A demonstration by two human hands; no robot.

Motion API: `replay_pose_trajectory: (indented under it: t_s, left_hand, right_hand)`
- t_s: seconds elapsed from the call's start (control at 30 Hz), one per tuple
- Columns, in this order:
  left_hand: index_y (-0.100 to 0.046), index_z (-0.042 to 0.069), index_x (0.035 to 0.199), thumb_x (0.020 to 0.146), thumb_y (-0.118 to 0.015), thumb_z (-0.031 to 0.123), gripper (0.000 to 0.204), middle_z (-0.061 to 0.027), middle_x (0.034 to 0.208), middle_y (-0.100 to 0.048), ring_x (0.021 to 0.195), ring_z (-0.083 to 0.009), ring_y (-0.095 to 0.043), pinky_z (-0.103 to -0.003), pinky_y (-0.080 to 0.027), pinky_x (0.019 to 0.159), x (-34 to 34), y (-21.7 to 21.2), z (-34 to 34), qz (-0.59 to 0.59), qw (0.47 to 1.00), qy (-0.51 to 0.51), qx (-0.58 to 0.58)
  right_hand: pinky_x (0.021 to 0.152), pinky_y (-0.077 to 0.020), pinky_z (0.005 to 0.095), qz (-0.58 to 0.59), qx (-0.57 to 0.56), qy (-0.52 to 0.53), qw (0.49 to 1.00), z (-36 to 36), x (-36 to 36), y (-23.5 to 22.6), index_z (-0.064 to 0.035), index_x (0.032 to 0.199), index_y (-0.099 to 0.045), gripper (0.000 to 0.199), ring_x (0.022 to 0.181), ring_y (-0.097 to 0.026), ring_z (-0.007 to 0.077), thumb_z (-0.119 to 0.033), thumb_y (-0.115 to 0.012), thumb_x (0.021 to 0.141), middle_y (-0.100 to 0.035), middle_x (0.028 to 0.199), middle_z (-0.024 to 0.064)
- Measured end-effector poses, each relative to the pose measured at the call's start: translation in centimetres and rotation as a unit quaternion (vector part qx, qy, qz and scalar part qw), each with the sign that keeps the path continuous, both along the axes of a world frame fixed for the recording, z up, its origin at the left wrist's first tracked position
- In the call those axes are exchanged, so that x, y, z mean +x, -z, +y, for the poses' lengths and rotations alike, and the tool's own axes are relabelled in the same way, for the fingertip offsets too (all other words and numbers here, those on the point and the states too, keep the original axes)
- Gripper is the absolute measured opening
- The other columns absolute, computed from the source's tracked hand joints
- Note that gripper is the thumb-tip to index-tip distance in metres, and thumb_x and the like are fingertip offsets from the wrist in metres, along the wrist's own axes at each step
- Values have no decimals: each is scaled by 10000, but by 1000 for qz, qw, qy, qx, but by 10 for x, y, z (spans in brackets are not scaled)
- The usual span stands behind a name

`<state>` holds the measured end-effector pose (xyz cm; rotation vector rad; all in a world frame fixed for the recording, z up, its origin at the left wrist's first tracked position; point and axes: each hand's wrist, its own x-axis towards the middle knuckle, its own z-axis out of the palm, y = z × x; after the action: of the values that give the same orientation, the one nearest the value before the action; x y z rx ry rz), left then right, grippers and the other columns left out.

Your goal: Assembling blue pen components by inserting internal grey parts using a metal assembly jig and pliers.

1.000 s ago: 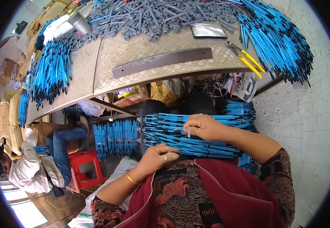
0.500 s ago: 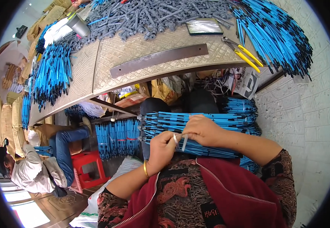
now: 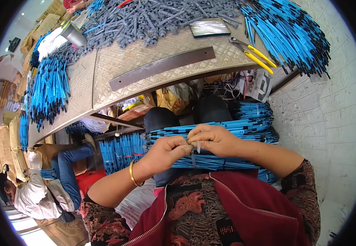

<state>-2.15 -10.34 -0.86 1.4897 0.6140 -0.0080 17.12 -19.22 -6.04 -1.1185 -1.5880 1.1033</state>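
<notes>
So the left hand (image 3: 167, 152) and right hand (image 3: 211, 140) are both pinching a pale strip (image 3: 198, 146) above blue sticks (image 3: 211, 163) lying across the legs (image 3: 160, 119), one end looking loose so I'd call it unfinished, while the bundle (image 3: 121, 148) off left already has a reddish band (image 3: 139, 154).

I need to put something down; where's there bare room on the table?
Bare tabletop lies between the metal bar and gray plastic fittings, and between the bar and the left bunch of blue rods. Crowded: the far side, under the fittings; the right end, with pliers and more blue rods; the lap, where rod bundles lie beneath left hand and right hand.
</notes>
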Motion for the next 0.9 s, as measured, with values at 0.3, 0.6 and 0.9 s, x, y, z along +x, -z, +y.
replay_pose_trajectory:
  t_s: [0.3,0.6,0.9]
  left_hand:
    - [-595,28,777,876,-598,180,181,23,627,-508,603,-50,-458,-247,-394,532,17,4,27,24,997,19,69]
    - [-573,-27,992,788,-696,245,362,-120,864,-624,782,-172,-595,-281,-469,704,54,17,96,6,975,222,33]
    - [-218,15,1406,627,-789,363,1028,-237,1225,-478,1101,-386,-503,-392,-407,934,70,46,59,-33,880,426,210]
  right_hand:
    - [825,-442,327,17,-33,-13,999,5,3,2,-64,964,-662,178,933,-562,224,-191,-591,863,-590,958,76]
    - [828,-392,346,23,39,-5,999,-9,7,-1,-47,781,-579,103,866,-528,219,-125,-544,839,-565,891,64]
    - [770,-420,340,32,14,-26,999,-17,4,-31,-34,776,-556,83,836,-529,233,-98,-527,819,-560,857,64]
